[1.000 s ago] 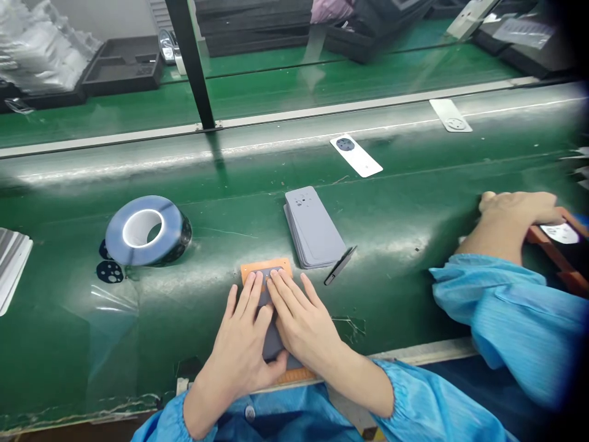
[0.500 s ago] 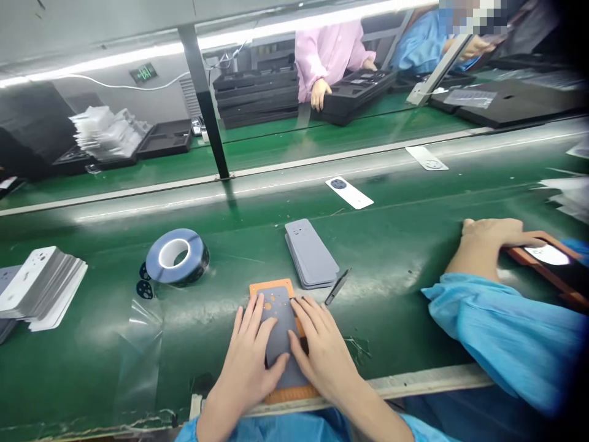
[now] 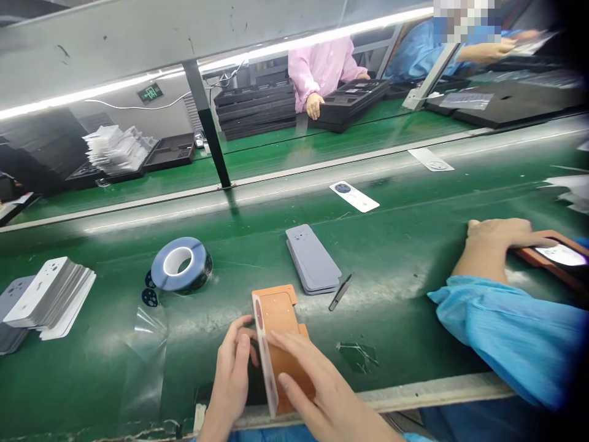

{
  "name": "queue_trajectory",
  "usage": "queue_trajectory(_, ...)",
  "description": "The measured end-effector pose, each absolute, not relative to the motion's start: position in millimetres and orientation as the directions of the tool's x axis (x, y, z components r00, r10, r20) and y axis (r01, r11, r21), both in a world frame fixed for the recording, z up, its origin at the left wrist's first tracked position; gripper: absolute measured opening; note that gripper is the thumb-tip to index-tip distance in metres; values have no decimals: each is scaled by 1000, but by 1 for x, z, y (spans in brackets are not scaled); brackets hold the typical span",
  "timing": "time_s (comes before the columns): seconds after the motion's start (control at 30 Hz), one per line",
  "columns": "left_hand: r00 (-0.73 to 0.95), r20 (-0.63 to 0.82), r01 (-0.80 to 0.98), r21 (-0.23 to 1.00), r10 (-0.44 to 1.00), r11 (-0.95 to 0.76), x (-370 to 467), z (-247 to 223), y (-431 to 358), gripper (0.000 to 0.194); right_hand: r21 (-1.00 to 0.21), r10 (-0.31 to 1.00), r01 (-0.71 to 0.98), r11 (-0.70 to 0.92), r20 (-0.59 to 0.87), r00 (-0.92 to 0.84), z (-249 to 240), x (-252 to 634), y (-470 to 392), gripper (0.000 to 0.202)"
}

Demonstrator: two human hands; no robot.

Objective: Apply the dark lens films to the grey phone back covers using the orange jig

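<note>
A thin phone back cover (image 3: 265,362) stands tilted on its long edge over the left side of an orange jig (image 3: 281,313). My left hand (image 3: 234,362), fingers curled, is at the cover's left face. From the right, my right hand (image 3: 317,380) reaches over the jig with its fingertips against the other face. Both hands steady the cover between them. Beyond the jig lies a stack of grey back covers (image 3: 313,258), with a dark slim knife-like tool (image 3: 340,293) beside it.
At left are a blue tape roll (image 3: 197,270) with dark round stickers and a fanned stack of white covers (image 3: 50,294). Two white covers lie farther back, one (image 3: 354,196) nearer. A co-worker's blue sleeve (image 3: 501,331) reaches in at right. More people handle black trays (image 3: 350,104) opposite.
The cover lay flat on the jig under both hands; now it is tipped up on its left edge. My left hand has shifted left, and the orange surface is exposed.
</note>
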State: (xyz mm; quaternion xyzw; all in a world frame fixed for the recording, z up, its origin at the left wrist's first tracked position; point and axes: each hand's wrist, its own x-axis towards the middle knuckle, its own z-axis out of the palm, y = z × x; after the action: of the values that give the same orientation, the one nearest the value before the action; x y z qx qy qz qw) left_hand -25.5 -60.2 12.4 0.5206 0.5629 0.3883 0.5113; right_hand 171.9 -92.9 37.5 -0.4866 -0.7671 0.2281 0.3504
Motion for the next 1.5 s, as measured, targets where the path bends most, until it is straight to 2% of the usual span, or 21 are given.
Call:
queue_trajectory(0.13, 96, -323, 20, 946, 941, 323, -29, 19, -56, 43, -743, 948, 589, 317, 221, -231, 37, 169, -83, 35)
queue_trajectory(0.2, 111, -351, -82, 929, 930, 361, -30, 20, -55, 44, -786, 966, 572, 235, 125, -226, 34, 168, -77, 40)
queue_trajectory(0.33, 34, -328, -192, 925, 944, 328, -36, 16, -53, 50, -931, 920, 363, 31, -115, -374, 35, 165, -54, 53)
queue_trajectory(0.4, -31, -286, -177, 945, 958, 276, -45, 16, -49, 63, -956, 905, 295, -14, -137, -402, 40, 164, -28, 52)
queue_trajectory(0.47, -117, -224, -129, 969, 967, 209, -58, 21, -46, 71, -952, 920, 305, 0, -119, -373, 47, 166, 12, 51)
queue_trajectory(0.57, -297, -82, 28, 995, 951, 95, -84, 33, -44, 62, -884, 970, 465, -55, -158, -186, 55, 171, 92, 45)
queue_trajectory(0.63, -443, 50, 221, 974, 895, 55, -103, 41, -47, 60, -835, 979, 540, -108, -184, -89, 58, 177, 146, 38)
queue_trajectory(0.7, -567, 207, 451, 888, 797, 90, -121, 46, -51, 69, -784, 980, 601, -159, -200, -2, 59, 182, 190, 33)
queue_trajectory(0.77, -621, 302, 599, 778, 723, 191, -140, 45, -53, 82, -721, 973, 661, -210, -223, 66, 58, 188, 220, 33)
queue_trajectory(0.83, -650, 251, 609, 737, 717, 293, -159, 39, -53, 89, -646, 964, 723, -246, -241, 112, 58, 193, 236, 35)
queue_trajectory(0.97, -612, -54, 360, 869, 789, 338, -195, 23, -44, 93, -478, 959, 839, -260, -230, 167, 63, 197, 245, 35)
queue_trajectory(1.1, -461, -209, 145, 941, 862, 306, -211, 14, -37, 78, -339, 976, 921, -193, -159, 146, 75, 185, 240, 45)
queue_trajectory(1.2, -373, -239, 68, 957, 896, 283, -206, 12, -33, 76, -329, 994, 944, -35, -111, -2, 85, 162, 216, 51)
queue_trajectory(1.3, -308, -231, 39, 966, 923, 255, -196, 10, -30, 78, -409, 968, 890, 201, -57, -244, 90, 126, 169, 50)
queue_trajectory(1.4, -273, -202, 1, 978, 940, 211, -184, 10, -30, 88, -587, 826, 646, 488, 71, -559, 88, 84, 117, 35)
queue_trajectory(1.5, -91, -202, -114, 975, 975, 191, -175, 12, -36, 102, -729, 674, 391, 561, 129, -728, 78, 47, 79, 27)
